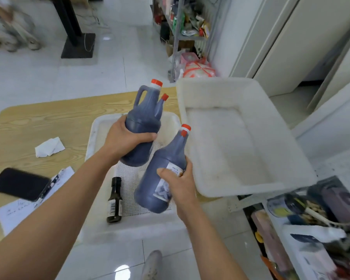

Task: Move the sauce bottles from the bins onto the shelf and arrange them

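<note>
**You hold a large sauce bottle in each hand, above the shallow bin.**

Your right hand point(178, 178) has its fingers curled round the lower body of the labelled bottle point(160, 158), with the cap tilted away from you. Your left hand point(125, 138) grips the handled jug point(143, 122) round its belly, probably because a full jug carries more steadily that way than by its loop. A slimmer red-capped bottle point(160, 108) shows behind the jug, but blur hides whether your left hand holds it too. Both big bottles look lifted clear of the perforated bin point(129, 225), where one small dark bottle point(115, 201) lies on its side, not yet taken. The bin sits on a wood-grain table point(49, 118) with a phone point(18, 183), papers point(12, 215) and a crumpled tissue point(49, 147). A deeper white bin point(210, 81) stands beyond on the right. Farther off are pale floor tiles and a cluttered metal rack point(180, 27).
</note>
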